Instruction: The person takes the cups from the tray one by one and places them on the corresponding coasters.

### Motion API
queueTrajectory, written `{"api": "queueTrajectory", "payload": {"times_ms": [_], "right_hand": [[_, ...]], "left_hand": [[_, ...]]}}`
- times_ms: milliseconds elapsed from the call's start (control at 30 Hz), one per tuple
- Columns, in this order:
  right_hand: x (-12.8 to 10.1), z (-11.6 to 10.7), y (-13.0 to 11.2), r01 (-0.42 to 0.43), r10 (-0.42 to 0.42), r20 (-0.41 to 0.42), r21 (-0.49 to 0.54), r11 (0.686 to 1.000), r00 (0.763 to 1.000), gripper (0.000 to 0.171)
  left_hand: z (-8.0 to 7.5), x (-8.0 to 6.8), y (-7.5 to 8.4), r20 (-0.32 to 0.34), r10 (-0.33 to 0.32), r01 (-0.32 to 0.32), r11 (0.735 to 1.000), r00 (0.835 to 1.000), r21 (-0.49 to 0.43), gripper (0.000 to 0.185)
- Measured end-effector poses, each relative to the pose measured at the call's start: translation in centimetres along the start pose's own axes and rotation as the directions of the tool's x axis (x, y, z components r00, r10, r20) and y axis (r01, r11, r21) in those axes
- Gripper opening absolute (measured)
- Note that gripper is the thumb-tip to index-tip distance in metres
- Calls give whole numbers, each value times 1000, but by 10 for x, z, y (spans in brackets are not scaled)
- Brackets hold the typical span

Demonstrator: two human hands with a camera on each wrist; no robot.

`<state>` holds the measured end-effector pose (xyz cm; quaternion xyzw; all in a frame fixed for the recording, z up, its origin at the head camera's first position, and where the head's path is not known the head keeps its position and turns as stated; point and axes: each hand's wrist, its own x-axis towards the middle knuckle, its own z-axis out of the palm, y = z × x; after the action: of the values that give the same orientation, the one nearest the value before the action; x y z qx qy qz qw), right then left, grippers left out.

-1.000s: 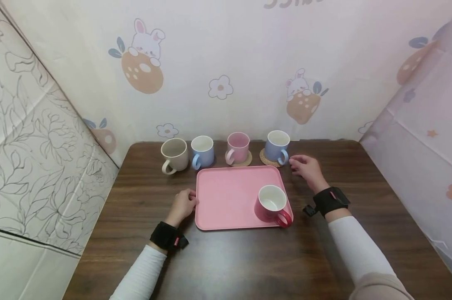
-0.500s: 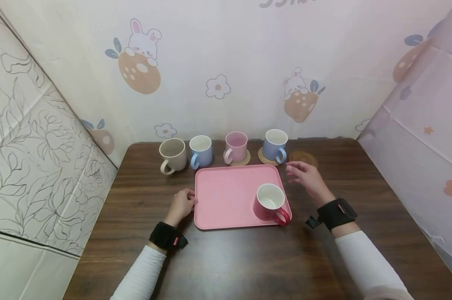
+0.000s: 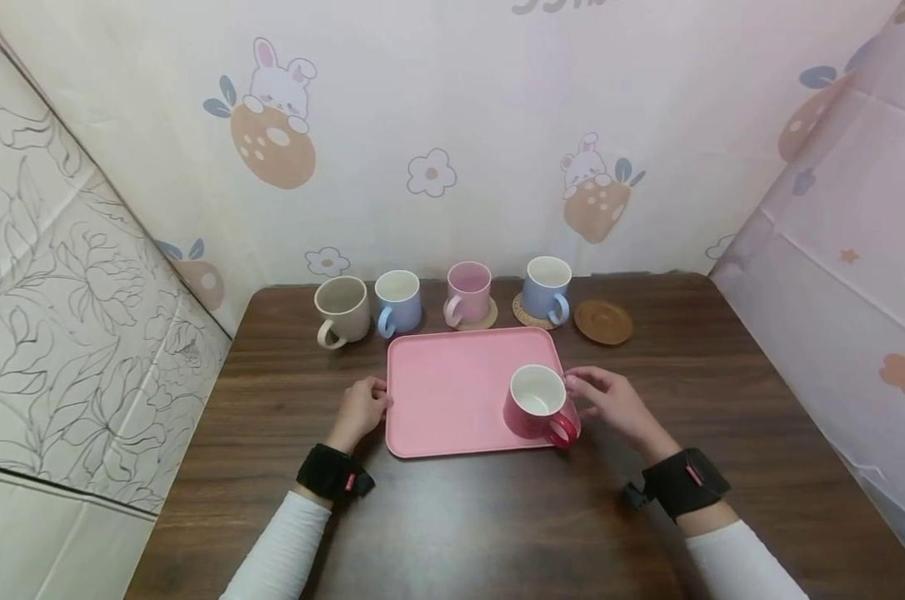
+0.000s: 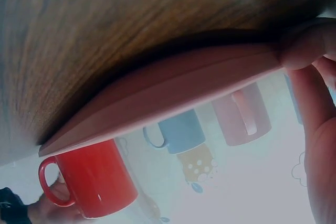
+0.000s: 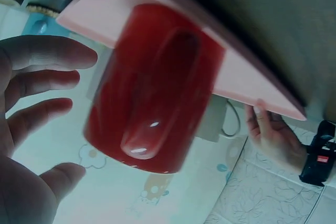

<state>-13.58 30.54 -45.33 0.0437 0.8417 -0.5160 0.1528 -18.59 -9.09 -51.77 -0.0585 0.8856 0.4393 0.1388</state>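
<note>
While the red mug (image 3: 537,407) stands on the near right corner of the pink tray (image 3: 452,392), the right hand (image 3: 610,402) sits just beside it, fingers spread and relaxed; the right wrist view shows a gap between fingers and mug, so nothing is grasped. The left hand (image 3: 361,408) pinches the tray's left edge, and only the left wrist view shows a thumb (image 4: 307,45) pressed on the rim. Behind the tray stand 4 mugs, and a brown saucer (image 3: 603,322) lies bare at their right.
</note>
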Motion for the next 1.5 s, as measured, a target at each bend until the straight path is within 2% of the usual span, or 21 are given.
{"api": "queueTrajectory", "payload": {"times_ms": [300, 733, 1033, 1500], "right_hand": [[-12, 15, 11, -77, 77, -6, 12, 997, 997, 64], [-25, 26, 17, -109, 113, -63, 51, 993, 992, 66], [-33, 33, 23, -73, 79, -23, 187, 980, 997, 54], [-40, 40, 23, -43, 58, -49, 268, 963, 997, 48]], "left_hand": [[-1, -2, 1, 6, -6, 6, 1000, 1000, 8, 21], [-1, -2, 4, 19, -34, 34, 999, 999, -18, 24], [-1, -1, 3, 23, -56, 56, 998, 998, -20, 25], [-1, 1, 3, 29, -61, 61, 998, 998, -19, 25]]}}
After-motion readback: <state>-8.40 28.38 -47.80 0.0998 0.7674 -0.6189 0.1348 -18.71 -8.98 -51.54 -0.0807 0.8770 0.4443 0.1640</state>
